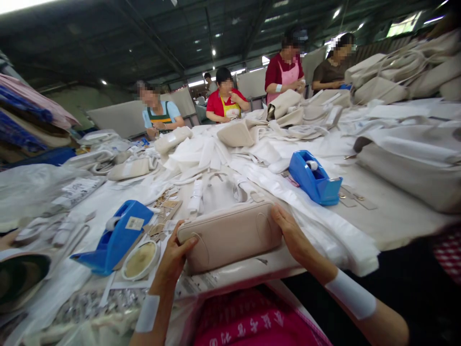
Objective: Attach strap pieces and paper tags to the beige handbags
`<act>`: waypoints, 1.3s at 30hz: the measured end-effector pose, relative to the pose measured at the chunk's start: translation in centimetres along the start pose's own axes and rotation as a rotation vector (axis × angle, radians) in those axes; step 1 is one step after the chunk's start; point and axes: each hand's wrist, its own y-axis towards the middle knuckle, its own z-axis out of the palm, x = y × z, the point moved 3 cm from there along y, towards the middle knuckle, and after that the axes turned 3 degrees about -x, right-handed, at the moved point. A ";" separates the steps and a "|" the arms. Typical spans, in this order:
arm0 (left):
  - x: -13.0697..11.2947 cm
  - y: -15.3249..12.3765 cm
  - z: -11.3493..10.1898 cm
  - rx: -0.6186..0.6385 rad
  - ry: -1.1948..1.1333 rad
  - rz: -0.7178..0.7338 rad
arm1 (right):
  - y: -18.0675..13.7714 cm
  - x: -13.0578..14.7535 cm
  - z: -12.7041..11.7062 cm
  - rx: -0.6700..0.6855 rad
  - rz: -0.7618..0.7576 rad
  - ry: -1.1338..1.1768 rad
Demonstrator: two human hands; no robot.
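"Two hands are working on one handbag (pixel 230 235). How is it looking?"

"It is looking pale beige, smooth and long, with rounded ends and a curved seam showing near each end of the side facing up. It is lying flat along the near edge of the desk (pixel 389 216), right in front of the person."

"And its handles?"

"They are pointing towards the far side, and white wrapping (pixel 196 194) is covering them."

"How is the left hand (pixel 175 257) holding on?"

"Its grip is clamping the bag's left end: the fingers are curling over the corner and the thumb is pressing on the near side. A white band (pixel 147 312) is circling that wrist."

"The right hand (pixel 293 235)?"

"Its grip is closing round the right end, with the thumb lying on the upper edge and the palm pressing against the end. I cannot tell where its fingers are sitting. A second white band (pixel 351 293) is circling that forearm."

"What is lying about them?"

"One blue tape dispenser (pixel 115 238) is sitting just left of the left hand, with a round open tin (pixel 139 259) beside it. A second blue dispenser (pixel 313 178) is standing farther off to the right, beyond the bag. Loose white plastic sheets (pixel 334 240) are spilling over the desk to the right of the right hand. Several co-workers (pixel 226 98) are sitting and standing at the far side, among more pale bags."
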 end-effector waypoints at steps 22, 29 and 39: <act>-2.1 -1.2 0.9 0.119 0.094 0.161 | 3.1 1.5 -0.5 0.172 -0.049 -0.131; -2.8 -1.0 0.4 -0.051 0.519 0.247 | 3.2 1.5 -0.5 0.136 -0.080 -0.210; -1.1 -0.5 2.1 0.103 -0.186 -0.087 | 3.6 0.0 -0.1 0.097 0.019 -0.092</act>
